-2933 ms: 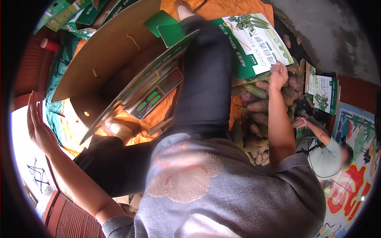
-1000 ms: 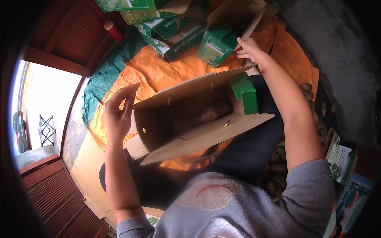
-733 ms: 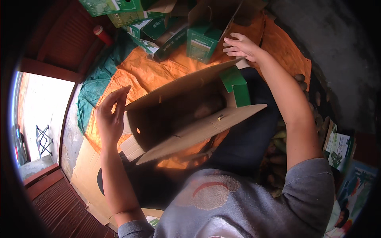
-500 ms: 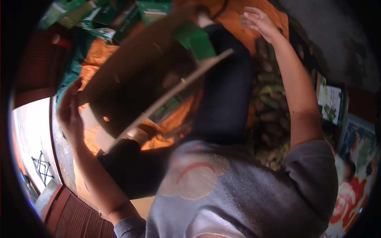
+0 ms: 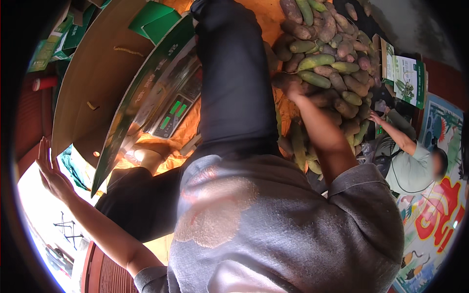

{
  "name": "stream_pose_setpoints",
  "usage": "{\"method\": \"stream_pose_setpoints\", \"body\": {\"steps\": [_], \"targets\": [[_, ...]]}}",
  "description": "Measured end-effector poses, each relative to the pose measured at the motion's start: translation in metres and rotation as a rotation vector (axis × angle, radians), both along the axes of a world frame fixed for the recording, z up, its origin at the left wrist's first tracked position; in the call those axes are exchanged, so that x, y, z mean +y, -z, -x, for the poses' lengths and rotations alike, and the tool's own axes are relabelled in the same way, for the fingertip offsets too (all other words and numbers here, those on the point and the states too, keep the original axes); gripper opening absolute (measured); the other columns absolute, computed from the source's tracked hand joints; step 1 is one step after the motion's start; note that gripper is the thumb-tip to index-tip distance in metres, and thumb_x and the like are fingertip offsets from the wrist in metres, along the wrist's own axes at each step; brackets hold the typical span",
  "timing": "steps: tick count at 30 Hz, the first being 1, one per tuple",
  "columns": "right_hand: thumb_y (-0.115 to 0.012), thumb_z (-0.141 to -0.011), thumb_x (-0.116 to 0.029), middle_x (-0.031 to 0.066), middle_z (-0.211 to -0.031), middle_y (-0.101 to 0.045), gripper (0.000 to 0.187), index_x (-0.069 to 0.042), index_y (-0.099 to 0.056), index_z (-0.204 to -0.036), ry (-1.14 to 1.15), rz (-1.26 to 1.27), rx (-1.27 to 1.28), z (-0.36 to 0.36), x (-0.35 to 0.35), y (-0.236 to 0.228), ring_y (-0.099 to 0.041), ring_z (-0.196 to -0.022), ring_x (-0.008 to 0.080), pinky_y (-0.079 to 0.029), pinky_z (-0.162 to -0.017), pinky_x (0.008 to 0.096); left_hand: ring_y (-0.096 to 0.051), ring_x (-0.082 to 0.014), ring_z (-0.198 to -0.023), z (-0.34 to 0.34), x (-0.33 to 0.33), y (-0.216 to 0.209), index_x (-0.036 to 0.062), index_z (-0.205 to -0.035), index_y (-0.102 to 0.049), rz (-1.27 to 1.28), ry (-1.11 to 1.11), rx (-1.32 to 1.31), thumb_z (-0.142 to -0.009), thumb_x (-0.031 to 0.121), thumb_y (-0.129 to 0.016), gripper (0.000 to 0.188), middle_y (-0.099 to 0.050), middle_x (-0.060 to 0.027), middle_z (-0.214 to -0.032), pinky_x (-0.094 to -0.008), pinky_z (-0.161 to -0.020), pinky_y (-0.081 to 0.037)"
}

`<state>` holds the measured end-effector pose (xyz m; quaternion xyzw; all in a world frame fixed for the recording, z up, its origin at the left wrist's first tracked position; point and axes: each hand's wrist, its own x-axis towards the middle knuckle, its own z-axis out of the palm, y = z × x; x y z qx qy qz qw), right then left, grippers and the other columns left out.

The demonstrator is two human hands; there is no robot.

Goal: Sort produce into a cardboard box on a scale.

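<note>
My left hand (image 5: 54,176) is open, fingers stretched out, beside the lower end of a large open carton (image 5: 105,58). The carton is brown inside and green outside. It stands tilted on the left, with rope loops in its walls and a green piece (image 5: 155,22) at its top edge. My right hand (image 5: 292,89) reaches into the near left side of a heap of oblong green and reddish-brown vegetables (image 5: 337,63). Its fingers are blurred against a brown vegetable, so their grip does not show.
A scale with a lit green display (image 5: 171,115) sits between the carton and my leg, on an orange sheet (image 5: 193,117). A printed white-and-green box (image 5: 408,78) stands beyond the heap. At right, a co-worker (image 5: 408,156) reaches toward the heap. Green boxes (image 5: 61,44) lie far left.
The carton has swung leftward and turned, showing its green outer side. My right hand has come down from the upper right onto the heap. My left hand has moved left and lower, away from the carton.
</note>
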<state>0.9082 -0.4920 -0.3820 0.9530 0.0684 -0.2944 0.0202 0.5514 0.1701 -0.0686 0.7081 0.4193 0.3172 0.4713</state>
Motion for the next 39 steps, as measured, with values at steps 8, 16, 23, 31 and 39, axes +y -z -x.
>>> {"method": "stream_pose_setpoints", "body": {"steps": [8, 16, 23, 31, 39], "targets": [[-0.067, -0.089, -0.04, 0.0225, -0.127, -0.064, 0.058, 0.001, -0.059, -0.129, 0.154, 0.006, 0.478, 0.074, -0.019, 0.05, -0.062, -0.12, 0.0363, -0.05, -0.099, 0.0441, -0.05, -0.0283, -0.136, 0.002, 0.018, 0.014, -0.002, -0.138, -0.056, 0.082, -0.154, -0.041, -0.109, 0.044, -0.035, 0.058, -0.057, -0.015, -0.143, -0.0455, -0.119, -0.036], [-0.072, -0.086, -0.036, 0.0215, -0.125, -0.065, 0.057, 0.001, -0.058, -0.128, -0.209, -0.042, 0.291, 0.101, -0.028, 0.05, -0.064, -0.117, 0.0355, -0.05, -0.098, 0.0435, -0.057, -0.0233, -0.13, 0.043, 0.039, 0.023, 0.0047, -0.132, -0.064, -0.044, -0.137, 0.096, -0.109, 0.046, -0.036, 0.055, -0.064, -0.009, -0.136, -0.0416, -0.112, -0.039], [-0.075, -0.083, -0.032, 0.0206, -0.123, -0.066, 0.058, 0.0, -0.057, -0.127, -0.381, 0.006, 0.084, 0.102, -0.032, 0.041, -0.065, -0.114, 0.0348, -0.051, -0.098, 0.043, -0.065, -0.0246, -0.118, 0.026, 0.037, -0.006, -0.0017, -0.12, -0.068, -0.171, -0.091, -0.046, -0.109, 0.035, -0.044, 0.045, -0.07, -0.0146, -0.124, -0.0389, -0.102, -0.05], [-0.081, -0.076, -0.014, 0.0157, -0.112, -0.068, 0.058, 0.003, -0.054, -0.125, 0.028, -0.73, -0.382, -0.077, 0.081, -0.222, -0.067, -0.103, 0.0248, -0.052, -0.092, 0.037, -0.063, -0.0229, -0.119, -0.001, 0.026, -0.048, 0.0004, -0.125, -0.068, -0.185, 0.367, 0.282, -0.099, 0.032, -0.064, 0.041, -0.07, -0.0138, -0.122, -0.0388, -0.104, -0.047], [-0.081, -0.082, -0.017, 0.0123, -0.128, -0.058, 0.069, 0.004, -0.046, -0.138, -0.406, -1.282, -0.025, -0.04, 0.334, -0.456, -0.057, -0.12, 0.0206, -0.041, -0.108, 0.0334, -0.071, -0.0198, -0.092, 0.008, 0.031, -0.033, -0.0025, -0.116, -0.07, -0.192, 0.368, 0.394, -0.096, 0.021, -0.069, 0.031, -0.074, -0.0131, -0.097, -0.034, -0.085, -0.055]]}}
